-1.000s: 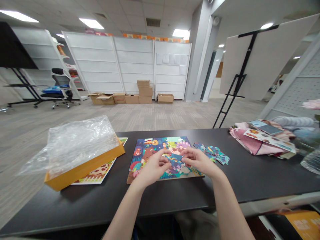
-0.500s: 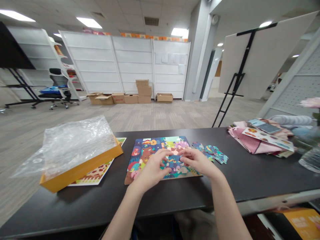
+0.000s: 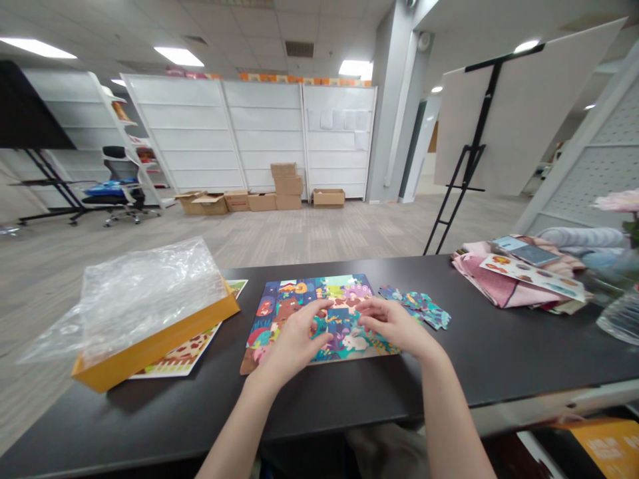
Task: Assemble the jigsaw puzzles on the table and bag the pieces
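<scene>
A colourful animal jigsaw puzzle (image 3: 355,340) lies on the black table in front of me, with a rabbit in its lower right part. My left hand (image 3: 299,332) hovers over its middle, thumb and fingers apart, with nothing visible between them. On the other side, my right hand (image 3: 392,322) is over the puzzle's right part, its fingers loosely bent and thumb apart from them. Dark blue puzzle area shows in the gap between both hands. Just beyond my right hand sits a pile of loose puzzle pieces (image 3: 424,307). My hands cover part of the picture.
At the left, a yellow box (image 3: 160,342) with clear plastic wrap (image 3: 150,286) rests tilted on a printed picture sheet (image 3: 187,359). Folded pink cloths (image 3: 479,283), a sticker sheet (image 3: 532,276) and a phone-like slab (image 3: 534,251) lie right, near a clear vase (image 3: 622,316).
The view has shifted slightly. The gap between my hands has widened a little, and more of the rabbit shows beside my right hand.
</scene>
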Tool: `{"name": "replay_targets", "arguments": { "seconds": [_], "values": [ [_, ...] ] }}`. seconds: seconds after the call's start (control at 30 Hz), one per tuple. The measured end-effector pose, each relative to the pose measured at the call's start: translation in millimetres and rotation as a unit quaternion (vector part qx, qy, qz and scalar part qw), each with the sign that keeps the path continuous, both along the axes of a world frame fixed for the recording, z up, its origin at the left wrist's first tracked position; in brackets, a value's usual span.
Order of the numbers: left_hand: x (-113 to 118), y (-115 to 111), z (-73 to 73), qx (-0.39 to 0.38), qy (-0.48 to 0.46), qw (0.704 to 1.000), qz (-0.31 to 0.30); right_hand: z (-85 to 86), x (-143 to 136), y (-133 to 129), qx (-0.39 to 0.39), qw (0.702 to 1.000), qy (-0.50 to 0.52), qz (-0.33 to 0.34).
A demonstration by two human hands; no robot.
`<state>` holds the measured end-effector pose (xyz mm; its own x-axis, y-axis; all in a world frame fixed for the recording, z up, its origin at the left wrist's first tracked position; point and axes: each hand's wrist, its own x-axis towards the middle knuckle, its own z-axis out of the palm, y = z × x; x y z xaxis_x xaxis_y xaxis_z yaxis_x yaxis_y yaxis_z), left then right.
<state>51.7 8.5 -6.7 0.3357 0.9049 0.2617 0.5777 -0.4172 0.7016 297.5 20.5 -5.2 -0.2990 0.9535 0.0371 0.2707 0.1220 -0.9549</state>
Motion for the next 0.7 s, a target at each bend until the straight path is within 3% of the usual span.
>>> {"name": "replay_targets", "arguments": {
  "seconds": [0.37, 0.7],
  "values": [
    [13.2, 4.8, -5.2, 0.005, -0.045, 0.998, -0.043, -1.0, 1.7, -1.1, 0.002, 1.0, -0.001, -0.001],
    [13.8, -0.9, -0.5, 0.001, -0.049, 0.998, -0.038, -1.1, -1.4, -0.1, 0.014, 1.0, 0.007, -0.016]
  ]
}}
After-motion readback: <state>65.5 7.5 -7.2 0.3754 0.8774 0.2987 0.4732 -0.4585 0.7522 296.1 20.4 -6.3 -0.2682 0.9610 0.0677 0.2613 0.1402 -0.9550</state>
